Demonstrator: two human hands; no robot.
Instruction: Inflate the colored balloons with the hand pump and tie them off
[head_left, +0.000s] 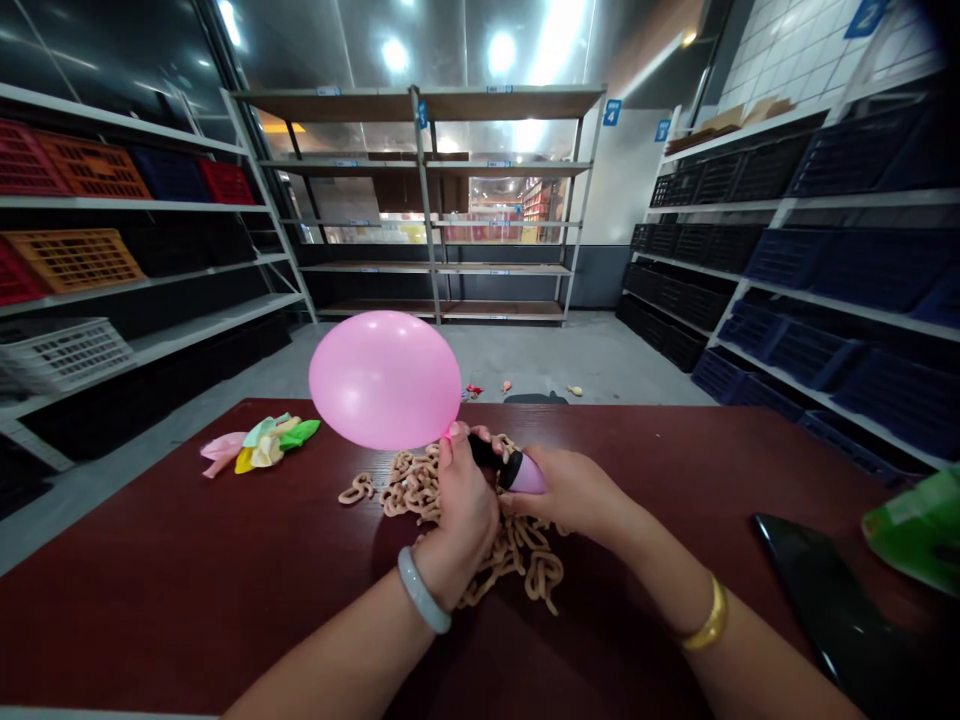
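Observation:
A round, inflated pink balloon (385, 380) rises above the table to the left of my hands. Its neck is pinched in the closed fingers of my left hand (463, 490), against the front end of a balloon pump. That pump (529, 476) has a black front and a pale purple body. Wrapped around the purple part is my right hand (574, 488), also closed. Exactly how the balloon's neck meets the nozzle is hidden by my left fingers. Under both hands lies a loose heap of tan looped strands (411, 484).
Several limp balloons (268, 441) lie at the left of the dark red table (300, 600). At right are a black glossy flat object (825, 590) and a green packet (919, 530). Shelves with crates (810, 260) line both sides; a rack (427, 200) stands behind. Small balloons lie on the floor.

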